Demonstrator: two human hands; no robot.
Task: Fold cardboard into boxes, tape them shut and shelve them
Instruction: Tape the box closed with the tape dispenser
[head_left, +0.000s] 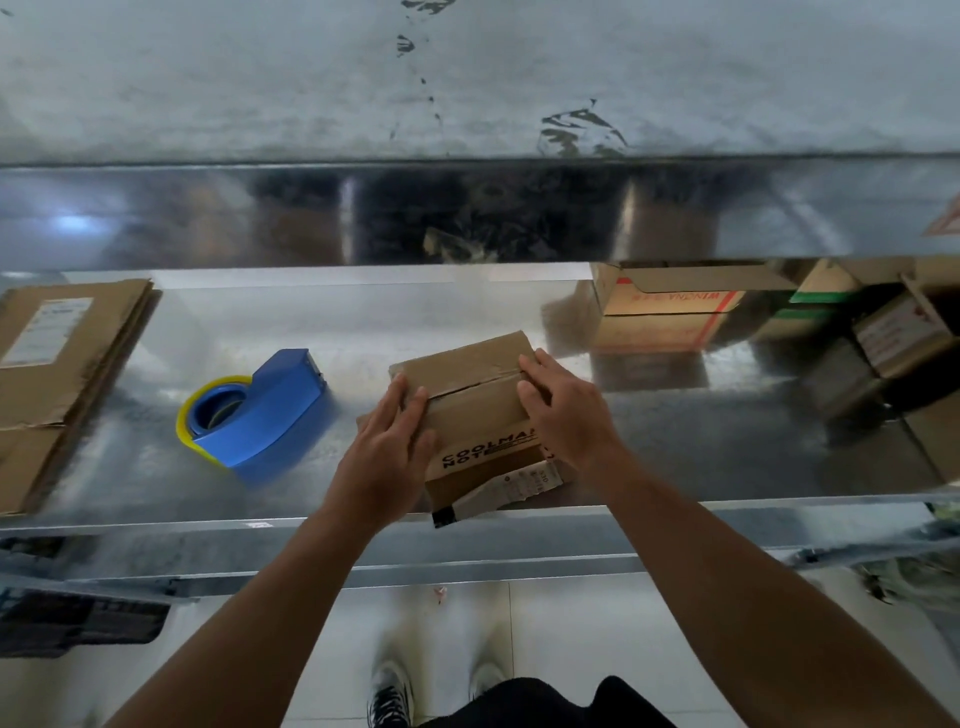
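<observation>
— Where are the grips?

— Both are on the small cardboard box (475, 415), which sits at the near edge of the metal shelf (363, 312). The left grip (387, 447) lies flat with its fingers straight, against the box's left end and top. The right grip (563, 410) rests with fingers lightly bent over the right end of the seam (467, 387). Neither closes round anything; both are open and pressing.

— So the step is?

— Holding the flaps down for taping, I'd judge. The seam shows a dark gap, so press the two flaps level and tight together before any tape goes on. Leave one grip on top while the other reaches out (a freed flap will likely spring up).

— Reaches for what?

— The blue tape dispenser (265, 415), just left of the left grip, with its roll on the side away from the box.

— Counts?

— One box under the grips, with one torn paper label (514, 488) hanging off its near side. One dispenser. One stack of flat cardboard (57, 364) lies well left, beyond the dispenser; I cannot tell how many sheets. Right of the right grip stand made-up boxes (670, 312), at least three, partly hidden by the upper shelf (311, 218).
</observation>
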